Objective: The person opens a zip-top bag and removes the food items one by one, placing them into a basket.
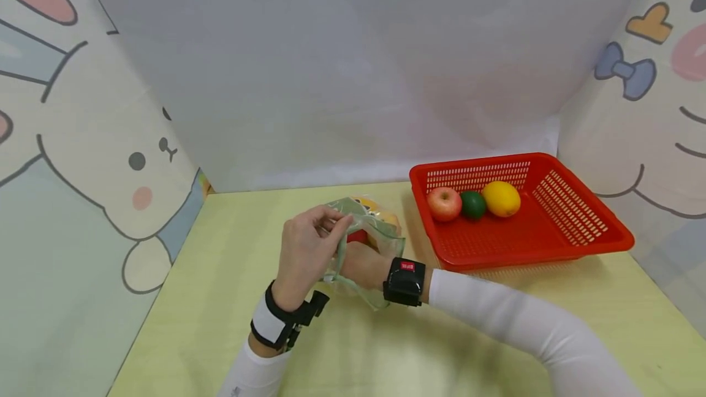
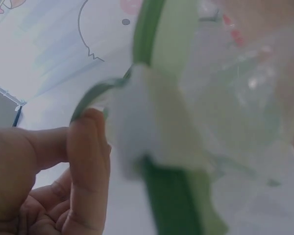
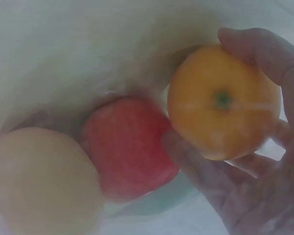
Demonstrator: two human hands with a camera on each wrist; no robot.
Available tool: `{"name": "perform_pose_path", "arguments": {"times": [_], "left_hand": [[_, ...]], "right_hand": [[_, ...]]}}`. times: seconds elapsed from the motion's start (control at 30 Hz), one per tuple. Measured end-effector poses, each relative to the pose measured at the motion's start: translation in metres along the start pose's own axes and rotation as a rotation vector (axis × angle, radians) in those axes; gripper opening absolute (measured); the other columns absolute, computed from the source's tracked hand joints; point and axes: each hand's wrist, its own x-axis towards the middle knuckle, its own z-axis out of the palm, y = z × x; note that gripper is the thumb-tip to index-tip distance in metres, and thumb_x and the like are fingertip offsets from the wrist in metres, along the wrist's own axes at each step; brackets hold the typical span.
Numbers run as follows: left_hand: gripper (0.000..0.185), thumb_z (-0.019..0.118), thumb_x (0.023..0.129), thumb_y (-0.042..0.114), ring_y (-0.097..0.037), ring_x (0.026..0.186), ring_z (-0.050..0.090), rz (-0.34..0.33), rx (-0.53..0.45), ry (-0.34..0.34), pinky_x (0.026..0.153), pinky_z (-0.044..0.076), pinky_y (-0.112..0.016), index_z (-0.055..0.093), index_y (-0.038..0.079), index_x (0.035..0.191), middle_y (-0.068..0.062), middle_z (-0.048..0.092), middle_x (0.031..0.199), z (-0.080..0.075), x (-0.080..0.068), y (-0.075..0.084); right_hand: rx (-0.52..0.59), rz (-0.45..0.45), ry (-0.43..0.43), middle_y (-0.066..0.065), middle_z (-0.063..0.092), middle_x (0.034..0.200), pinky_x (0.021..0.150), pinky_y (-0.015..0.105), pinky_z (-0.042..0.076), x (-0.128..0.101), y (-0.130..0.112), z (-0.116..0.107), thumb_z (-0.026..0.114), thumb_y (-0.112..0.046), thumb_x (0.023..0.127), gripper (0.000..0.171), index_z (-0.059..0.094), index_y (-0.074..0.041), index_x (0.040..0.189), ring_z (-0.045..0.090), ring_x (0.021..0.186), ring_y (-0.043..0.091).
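– Bag (image 1: 390, 234) first: where does it sit?

– On the pale surface (image 1: 231, 250), just below the middle of the head view, toward 6 o'clock. It's clear with green edging, and its mouth gapes.

– What holds it?

– The left hand (image 1: 309, 244), on its 9 o'clock side. Thumb and fingers pinch the edge there; the left wrist view shows a green strip at the fingertips too.

– And the right hand (image 1: 364, 265)?

– It reaches in from 4 o'clock and is partly hidden inside the mouth. The right wrist view shows it gripping an orange fruit (image 3: 223, 112), thumb at the fruit's 12 o'clock, fingers curled round the lower side toward 8 o'clock.

– Anything else in there?

– A red fruit (image 3: 127, 147), just beside the orange one at its 8 o'clock, and a pale fruit (image 3: 44, 181) farther along the same line. Whether a fingertip touches the red one, I can't tell; that view is hazy.

– And outside?

– A red basket (image 1: 529, 238), near the bag toward 3 o'clock. An apple (image 1: 444, 204), a green fruit (image 1: 473, 205) and a lemon (image 1: 501, 198) run from its 9 o'clock side toward its middle.

– On the arms?

– White sleeves (image 1: 496, 305), with a black device (image 1: 405, 280) on the right wrist and a black-edged strap (image 1: 268, 326) on the left.
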Motion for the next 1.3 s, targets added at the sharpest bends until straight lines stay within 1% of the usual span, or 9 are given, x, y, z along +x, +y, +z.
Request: {"name": "perform_pose_path", "arguments": {"times": [0.13,0.37,0.4,0.47,0.57,0.77,0.9,1.07,1.3], "left_hand": [[0.012,0.082,0.093,0.016,-0.011,0.056,0.064,0.0,0.003,0.001,0.055,0.05,-0.019,0.08,0.005,0.09,-0.008,0.075,0.073,0.0,0.001,0.0],[0.013,0.083,0.093,0.019,-0.011,0.055,0.065,-0.025,-0.023,-0.005,0.053,0.051,-0.02,0.08,0.006,0.091,-0.008,0.077,0.074,0.001,0.002,0.002],[0.013,0.083,0.093,0.018,-0.011,0.056,0.065,-0.029,-0.021,-0.007,0.053,0.051,-0.02,0.08,0.006,0.091,-0.008,0.077,0.074,0.001,0.002,0.002],[0.013,0.083,0.093,0.018,-0.011,0.056,0.065,-0.036,-0.021,-0.01,0.053,0.051,-0.02,0.08,0.006,0.091,-0.008,0.077,0.075,0.001,0.002,0.002],[0.012,0.083,0.092,0.016,-0.012,0.055,0.065,-0.044,-0.025,-0.012,0.051,0.051,-0.021,0.079,0.005,0.091,-0.009,0.076,0.075,0.0,0.002,0.003],[0.014,0.083,0.093,0.017,-0.012,0.051,0.062,-0.049,-0.011,-0.014,0.049,0.05,-0.02,0.079,0.004,0.092,-0.01,0.076,0.075,-0.001,0.002,0.002],[0.014,0.083,0.092,0.016,-0.011,0.05,0.062,-0.051,-0.01,-0.009,0.049,0.05,-0.021,0.079,0.003,0.092,-0.011,0.077,0.076,-0.002,0.001,0.002],[0.014,0.083,0.092,0.017,-0.009,0.049,0.061,-0.052,-0.009,-0.01,0.048,0.049,-0.021,0.079,0.003,0.093,-0.01,0.077,0.075,-0.001,0.001,0.0],[0.015,0.081,0.094,0.017,-0.007,0.05,0.062,-0.041,0.008,-0.003,0.048,0.048,-0.018,0.079,0.002,0.092,-0.011,0.077,0.075,-0.001,0.001,-0.001]], "right_hand": [[-0.039,-0.032,-0.004,-0.004,0.077,0.121,0.089,0.016,0.057,-0.005,0.001,-0.008,0.077,-0.019,0.097,0.02,0.075,-0.017,0.116,0.069,0.104,0.007],[0.004,0.011,-0.101,-0.002,0.069,0.126,0.071,0.021,0.056,-0.025,0.002,-0.038,0.074,-0.027,0.099,0.036,0.064,-0.021,0.133,0.064,0.101,0.017],[-0.01,0.014,-0.109,-0.002,0.069,0.125,0.076,0.025,0.057,-0.029,0.003,-0.042,0.074,-0.028,0.099,0.039,0.062,-0.022,0.135,0.064,0.103,0.019],[-0.03,0.028,-0.122,0.0,0.066,0.128,0.074,0.026,0.058,-0.038,0.004,-0.05,0.076,-0.03,0.097,0.048,0.057,-0.024,0.14,0.065,0.106,0.021],[-0.031,0.02,-0.075,0.004,0.063,0.131,0.076,0.029,0.062,-0.052,0.007,-0.063,0.081,-0.027,0.093,0.055,0.054,-0.025,0.141,0.066,0.113,0.023],[0.021,-0.027,0.028,0.007,0.059,0.139,0.069,0.024,0.06,-0.082,0.015,-0.093,0.089,-0.025,0.084,0.073,0.051,-0.025,0.147,0.06,0.126,0.026],[0.077,0.0,-0.003,0.008,0.057,0.149,0.068,0.023,0.06,-0.101,0.019,-0.117,0.088,-0.02,0.085,0.073,0.05,-0.026,0.147,0.062,0.133,0.03],[0.237,0.071,-0.029,0.008,0.057,0.149,0.059,0.017,0.052,-0.129,0.025,-0.137,0.089,-0.015,0.083,0.075,0.051,-0.028,0.147,0.066,0.121,0.027],[0.256,0.169,0.0,0.0,0.064,0.139,0.077,0.028,0.062,-0.16,0.048,-0.146,0.095,-0.028,0.077,0.08,0.053,-0.031,0.146,0.068,0.11,0.019]]}}
